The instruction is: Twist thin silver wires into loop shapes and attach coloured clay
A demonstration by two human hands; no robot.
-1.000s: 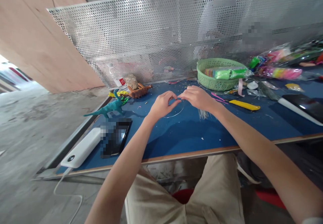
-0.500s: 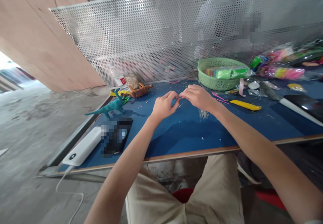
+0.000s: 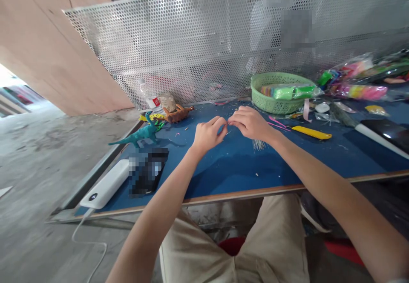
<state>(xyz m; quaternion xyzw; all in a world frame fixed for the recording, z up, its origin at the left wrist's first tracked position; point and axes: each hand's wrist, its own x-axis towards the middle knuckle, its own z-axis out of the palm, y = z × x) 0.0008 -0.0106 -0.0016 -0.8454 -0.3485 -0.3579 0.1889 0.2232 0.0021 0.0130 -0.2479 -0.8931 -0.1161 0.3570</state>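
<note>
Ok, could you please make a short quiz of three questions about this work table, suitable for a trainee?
1. True or false: the left hand and the right hand meet at their fingertips above the blue table.
2. Which thing lies closest to the right hand? A. the green basket B. the yellow utility knife C. the white power bank
3. Fill in: the teal dinosaur stands to the ____ of the left hand.

Key: 1 true; 2 B; 3 left.
</note>
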